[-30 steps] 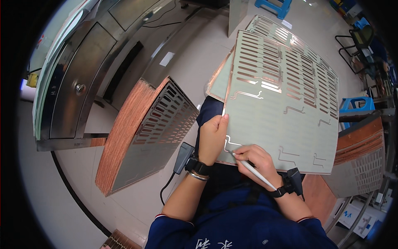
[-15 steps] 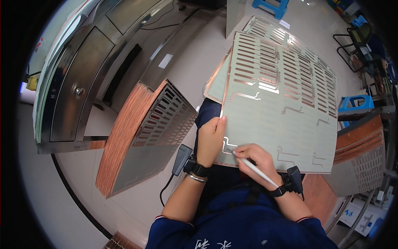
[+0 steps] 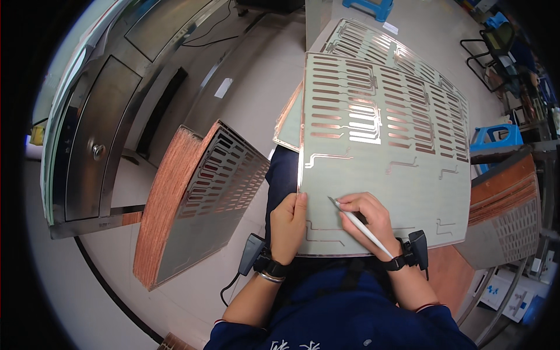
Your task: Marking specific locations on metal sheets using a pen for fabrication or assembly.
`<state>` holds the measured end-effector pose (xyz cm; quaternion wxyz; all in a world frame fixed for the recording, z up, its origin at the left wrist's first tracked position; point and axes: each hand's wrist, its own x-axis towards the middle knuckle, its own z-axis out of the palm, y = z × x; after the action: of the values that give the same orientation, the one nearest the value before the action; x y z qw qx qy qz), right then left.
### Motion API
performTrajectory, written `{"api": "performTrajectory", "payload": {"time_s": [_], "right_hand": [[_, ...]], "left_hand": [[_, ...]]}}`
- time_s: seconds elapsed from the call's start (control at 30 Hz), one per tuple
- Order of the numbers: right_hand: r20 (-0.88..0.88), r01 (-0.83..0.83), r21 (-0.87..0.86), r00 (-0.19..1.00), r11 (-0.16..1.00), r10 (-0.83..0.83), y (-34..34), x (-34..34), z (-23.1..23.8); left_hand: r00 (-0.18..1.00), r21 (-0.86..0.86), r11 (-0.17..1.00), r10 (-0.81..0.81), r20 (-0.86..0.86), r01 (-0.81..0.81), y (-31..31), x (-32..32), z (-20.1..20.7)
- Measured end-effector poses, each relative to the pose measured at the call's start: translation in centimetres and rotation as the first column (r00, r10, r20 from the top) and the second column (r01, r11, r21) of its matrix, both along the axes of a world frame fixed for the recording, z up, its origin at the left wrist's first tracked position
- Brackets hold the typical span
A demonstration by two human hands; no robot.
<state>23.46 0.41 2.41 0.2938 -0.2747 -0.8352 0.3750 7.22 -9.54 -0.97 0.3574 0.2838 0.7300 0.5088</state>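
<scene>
A large pale green circuit board panel with copper traces lies tilted over my lap. My left hand is closed on its left edge near the lower corner, thumb on top. In my right hand is a slim white-handled craft knife, gripped like a pen. Its narrow grey blade points up and left over the bare green area, below the upper copper traces. Whether the tip touches the surface I cannot tell. Another copper-patterned panel shows beyond the far edge of the held one.
To my left stands a thick stack of copper-edged panels, beside a metal drawer cabinet. More panels rest on a rack at the right. Blue stools and a black chair stand farther off.
The panel has shifted toward me and turned slightly, my left hand moving down with its edge. The knife tip has left the lower-left trace and now sits over bare green surface.
</scene>
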Motion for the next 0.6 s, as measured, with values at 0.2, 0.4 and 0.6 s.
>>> {"api": "performTrajectory", "payload": {"time_s": [0.2, 0.4, 0.6], "right_hand": [[-0.005, 0.052, 0.002, 0.999, 0.999, -0.052, -0.14, -0.29, -0.33], [-0.017, -0.013, 0.003, 1.0, 1.0, 0.013, 0.37, -0.04, -0.24], [-0.002, 0.055, -0.017, 0.998, 0.998, -0.055, 0.06, -0.54, -0.35]], "left_hand": [[1.0, 0.033, 0.999, 0.031, -0.001, -0.031, 0.19, 0.28, 0.42], [1.0, 0.004, 1.0, 0.016, -0.01, -0.015, 0.12, 0.18, 0.27], [0.998, 0.019, 0.999, 0.025, 0.051, -0.026, 0.04, 0.16, -0.2]]}}
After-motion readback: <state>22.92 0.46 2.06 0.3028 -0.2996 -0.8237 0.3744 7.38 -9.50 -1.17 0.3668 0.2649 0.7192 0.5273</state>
